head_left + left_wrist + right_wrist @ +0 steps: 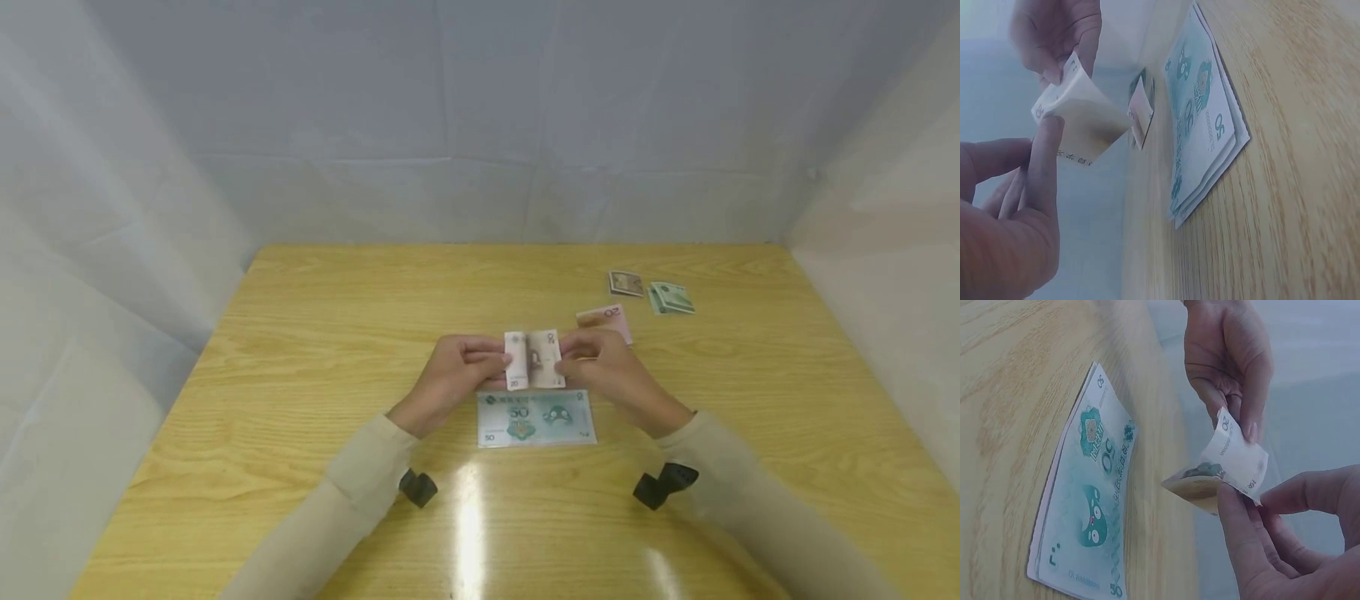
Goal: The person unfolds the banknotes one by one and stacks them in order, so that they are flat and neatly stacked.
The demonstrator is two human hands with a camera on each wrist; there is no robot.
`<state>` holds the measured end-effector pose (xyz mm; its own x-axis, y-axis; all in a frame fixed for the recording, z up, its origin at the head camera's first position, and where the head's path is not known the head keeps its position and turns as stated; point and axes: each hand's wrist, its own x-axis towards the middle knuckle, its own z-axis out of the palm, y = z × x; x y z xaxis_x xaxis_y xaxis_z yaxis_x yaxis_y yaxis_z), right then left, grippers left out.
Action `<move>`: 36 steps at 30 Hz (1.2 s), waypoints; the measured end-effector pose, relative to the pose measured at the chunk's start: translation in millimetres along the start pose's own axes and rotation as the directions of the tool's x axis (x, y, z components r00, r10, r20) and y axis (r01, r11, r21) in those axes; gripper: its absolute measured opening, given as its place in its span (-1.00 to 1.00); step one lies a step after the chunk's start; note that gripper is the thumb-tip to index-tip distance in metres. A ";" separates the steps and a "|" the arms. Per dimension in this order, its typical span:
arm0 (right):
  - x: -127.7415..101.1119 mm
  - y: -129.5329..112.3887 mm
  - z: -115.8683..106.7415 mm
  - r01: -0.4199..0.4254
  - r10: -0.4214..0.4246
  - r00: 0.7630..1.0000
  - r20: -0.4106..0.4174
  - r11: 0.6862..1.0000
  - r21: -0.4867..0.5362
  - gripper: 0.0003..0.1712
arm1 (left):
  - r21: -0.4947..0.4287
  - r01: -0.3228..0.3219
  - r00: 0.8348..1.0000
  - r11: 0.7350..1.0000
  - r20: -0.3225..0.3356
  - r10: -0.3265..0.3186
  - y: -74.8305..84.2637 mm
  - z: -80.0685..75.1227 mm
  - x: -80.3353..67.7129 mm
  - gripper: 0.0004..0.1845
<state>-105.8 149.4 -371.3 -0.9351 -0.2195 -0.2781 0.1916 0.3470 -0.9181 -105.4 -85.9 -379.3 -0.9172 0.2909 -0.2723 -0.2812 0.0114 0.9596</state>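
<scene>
A brownish 20 banknote (545, 360), partly folded over, is held up between both hands. My left hand (454, 377) pinches its left end with the thumb in front. At the other end my right hand (617, 379) grips it between thumb and fingers. The left wrist view shows the note (1088, 122) bent into a curve. Just below the hands, a stack of green 50 banknotes (537, 419) lies flat on the table. The right wrist view shows the layered edges of this stack (1085, 494).
A pinkish 20 note (617, 323) lies just beyond my right hand. Farther back on the wooden table (337, 308) are a folded brown note (626, 283) and a folded green note (672, 297). Pale sheeting (495, 125) hangs behind and at the sides.
</scene>
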 end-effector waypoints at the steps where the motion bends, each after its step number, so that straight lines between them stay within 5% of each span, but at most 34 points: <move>1: -0.5 1.1 -1.2 -0.003 0.003 1.000 -0.001 1.000 0.010 -0.68 | 0.002 -0.002 1.000 1.000 0.000 0.002 -0.5 -0.6 0.0 -0.66; 18: -8.1 13.0 -18.4 -0.027 0.027 1.000 0.006 0.999 0.026 -0.69 | 0.070 -0.007 1.000 0.997 -0.021 0.009 -5.4 -13.5 -10.8 -0.71; 28: -10.3 20.0 -21.8 -0.082 0.082 0.997 0.016 0.997 0.011 -0.63 | 0.090 0.033 0.999 0.995 -0.011 -0.033 -10.7 -20.4 -14.6 -0.72; 36: -10.7 30.5 -24.0 -0.049 0.048 0.998 0.049 0.999 0.007 -0.68 | 0.154 0.072 0.997 0.985 -0.031 -0.068 -15.8 -23.5 -14.4 -0.74</move>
<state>-97.1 184.2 -389.5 -0.9091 -0.2468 -0.3355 0.2390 0.3505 -0.9056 -94.5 -112.7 -392.3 -0.9044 0.2593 -0.3387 -0.2994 0.1796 0.9371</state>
